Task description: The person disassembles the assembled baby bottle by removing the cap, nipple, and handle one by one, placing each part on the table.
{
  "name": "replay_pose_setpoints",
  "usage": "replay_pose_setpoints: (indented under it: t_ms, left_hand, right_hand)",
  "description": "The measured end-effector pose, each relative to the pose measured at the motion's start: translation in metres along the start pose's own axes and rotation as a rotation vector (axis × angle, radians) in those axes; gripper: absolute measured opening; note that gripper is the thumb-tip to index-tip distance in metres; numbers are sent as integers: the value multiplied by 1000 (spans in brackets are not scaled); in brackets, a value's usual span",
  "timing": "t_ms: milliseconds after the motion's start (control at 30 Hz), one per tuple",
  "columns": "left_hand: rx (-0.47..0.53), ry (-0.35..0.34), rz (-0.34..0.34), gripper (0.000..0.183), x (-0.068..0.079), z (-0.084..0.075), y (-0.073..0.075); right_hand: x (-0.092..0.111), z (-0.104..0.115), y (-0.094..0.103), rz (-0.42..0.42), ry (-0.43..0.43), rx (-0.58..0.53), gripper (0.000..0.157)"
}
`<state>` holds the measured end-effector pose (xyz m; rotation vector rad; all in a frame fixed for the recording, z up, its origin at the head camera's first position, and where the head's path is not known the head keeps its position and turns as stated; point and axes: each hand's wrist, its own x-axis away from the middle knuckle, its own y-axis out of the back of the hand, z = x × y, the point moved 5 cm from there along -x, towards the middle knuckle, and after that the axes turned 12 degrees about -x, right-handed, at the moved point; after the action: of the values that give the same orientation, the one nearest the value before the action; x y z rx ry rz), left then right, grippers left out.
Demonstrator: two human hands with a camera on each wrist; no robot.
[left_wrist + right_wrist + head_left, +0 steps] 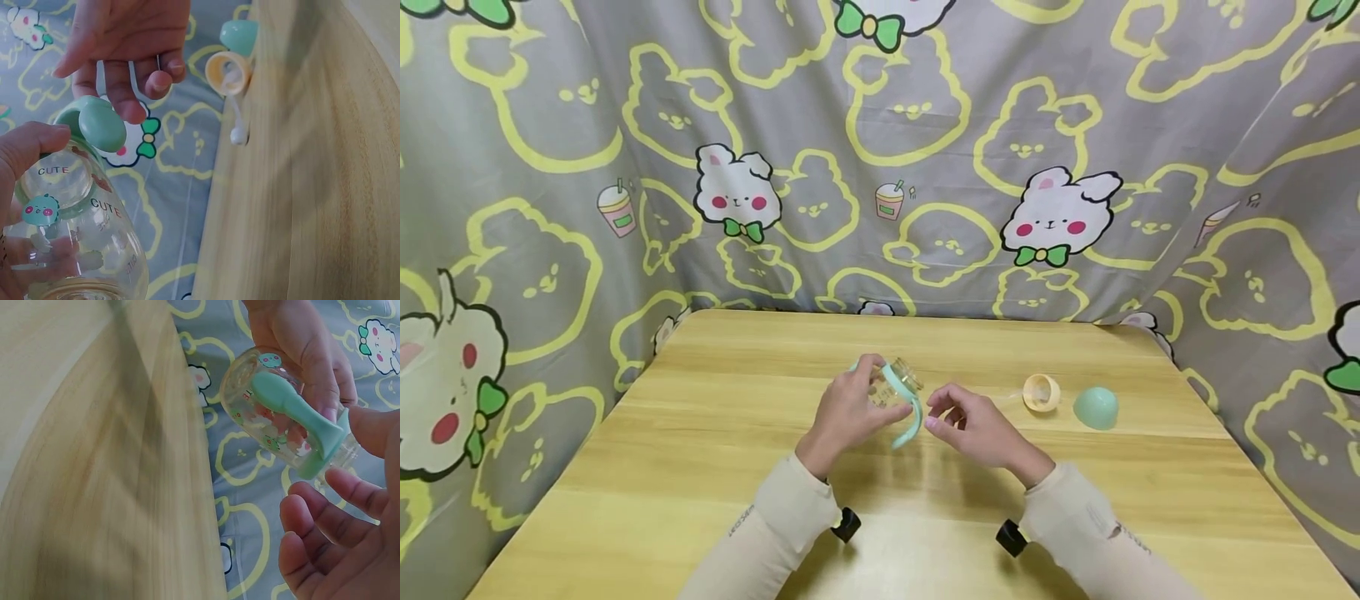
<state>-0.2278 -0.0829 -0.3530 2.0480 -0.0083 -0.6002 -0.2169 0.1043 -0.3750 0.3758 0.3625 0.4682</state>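
My left hand (842,412) grips a clear baby bottle (122,234) printed with "CUTE" and small cartoon figures. The bottle is held tilted, its bare threaded neck (906,373) toward the upper right in the head view. Around the neck end sits a mint-green handle ring, with one curved handle (290,412) facing the right wrist camera. Close beside the neck is my right hand (981,427), fingers loosely bent and nothing held. In the right wrist view its thumb and index fingertip come right at the neck end.
To the right on the wooden table (700,467) lies a pale yellow bottle collar (1049,406) with a straw ending in a white weight (238,135). Next to it stands a mint-green dome cap (1096,408). A patterned curtain (820,208) hangs behind the table.
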Motion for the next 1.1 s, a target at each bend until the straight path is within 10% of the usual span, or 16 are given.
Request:
replay_pose_setpoints:
  t_ms: [1100]
  left_hand:
    - [36, -16, 19, 68, 1, -1, -4]
  right_hand:
    - [-4, -4, -16, 45, -10, -12, 10]
